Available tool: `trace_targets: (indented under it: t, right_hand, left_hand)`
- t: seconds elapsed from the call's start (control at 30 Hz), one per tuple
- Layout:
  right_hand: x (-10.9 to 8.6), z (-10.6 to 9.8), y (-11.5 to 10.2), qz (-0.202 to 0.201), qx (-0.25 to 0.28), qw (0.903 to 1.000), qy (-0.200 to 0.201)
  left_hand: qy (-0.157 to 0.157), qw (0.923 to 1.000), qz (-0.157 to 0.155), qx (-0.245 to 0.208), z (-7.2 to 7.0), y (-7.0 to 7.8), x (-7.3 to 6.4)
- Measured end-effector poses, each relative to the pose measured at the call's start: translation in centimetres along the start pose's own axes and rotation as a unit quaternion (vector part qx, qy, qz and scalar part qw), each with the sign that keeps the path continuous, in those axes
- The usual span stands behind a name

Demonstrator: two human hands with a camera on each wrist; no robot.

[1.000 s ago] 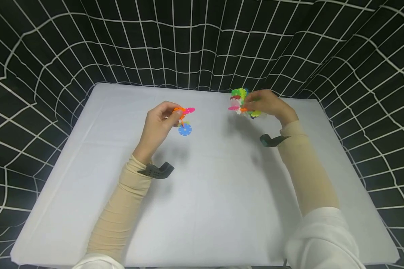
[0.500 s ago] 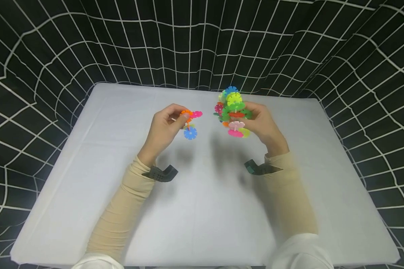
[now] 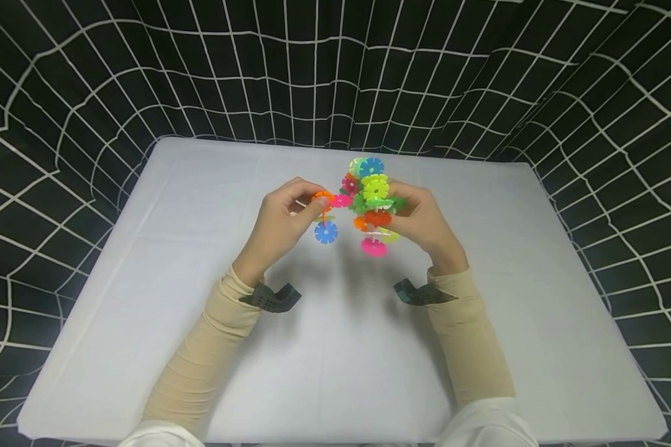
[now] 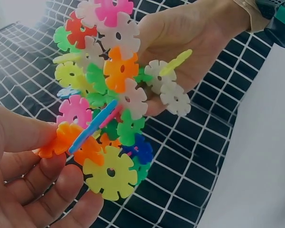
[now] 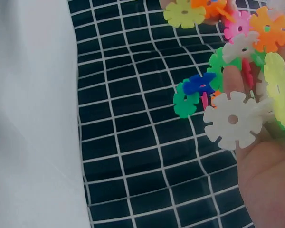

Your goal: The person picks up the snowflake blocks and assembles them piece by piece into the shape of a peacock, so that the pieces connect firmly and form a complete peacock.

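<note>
My left hand (image 3: 279,217) pinches an orange notched snowflake disc (image 3: 323,197) between thumb and fingers. It belongs to a small cluster with a pink disc (image 3: 342,200), a blue disc (image 3: 326,232) and a yellow disc (image 4: 111,173). Opposite, my right hand (image 3: 427,223) grips a larger cluster of interlocking snowflake discs (image 3: 376,186) in green, yellow, orange, white, pink and blue. The small cluster's pink disc meets or overlaps the larger cluster's left side; whether they are joined I cannot tell. Both clusters are above the table. Some right fingers are hidden behind discs.
Below the hands spreads a white-covered table (image 3: 324,360). Dark curtain with a white grid (image 3: 335,74) hangs behind it and along both sides. A dark wrist camera sits on each sleeve, at left (image 3: 272,298) and right (image 3: 419,293).
My right hand has brought the larger cluster leftward and nearer, turning it. My left hand has shifted slightly right and nearer with the small cluster. The gap between the clusters has closed.
</note>
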State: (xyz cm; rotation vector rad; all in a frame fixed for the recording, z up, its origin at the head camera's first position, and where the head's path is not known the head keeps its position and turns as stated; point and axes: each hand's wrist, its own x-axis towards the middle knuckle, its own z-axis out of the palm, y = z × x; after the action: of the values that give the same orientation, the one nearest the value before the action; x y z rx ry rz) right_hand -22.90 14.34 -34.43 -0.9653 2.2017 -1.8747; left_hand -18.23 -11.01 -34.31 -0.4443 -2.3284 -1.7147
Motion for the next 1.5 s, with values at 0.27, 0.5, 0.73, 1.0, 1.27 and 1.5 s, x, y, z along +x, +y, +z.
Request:
trace_targets:
  t: [0.27,0.5,0.73,1.0,1.27,1.5]
  right_hand:
    - [0.2,0.5,-0.2,0.000,-0.025,0.9996,-0.012]
    - [0.2,0.6,-0.3,0.007,-0.043,0.9988,-0.023]
    - [0.0,0.8,-0.6,0.039,-0.034,0.9982,-0.029]
    - [0.4,1.1,-0.6,0.083,-0.031,0.9958,0.022]
    - [0.5,1.2,-0.6,0.116,-0.020,0.9910,0.063]
    - [0.6,1.2,-0.3,0.117,-0.042,0.9888,0.082]
  left_hand:
    - [-0.009,0.9999,-0.001,0.007,0.1,-0.1,0.0]
    - [-0.012,0.9998,-0.007,0.013,0.1,-0.1,0.0]
    - [-0.013,0.9996,-0.018,0.015,-0.2,-0.4,0.1]
    - [-0.007,0.9997,-0.018,0.016,-0.2,-0.6,0.2]
    - [-0.003,0.9997,-0.014,0.018,0.0,-0.7,0.2]
    - [-0.002,0.9999,-0.002,0.017,0.3,-0.8,0.3]
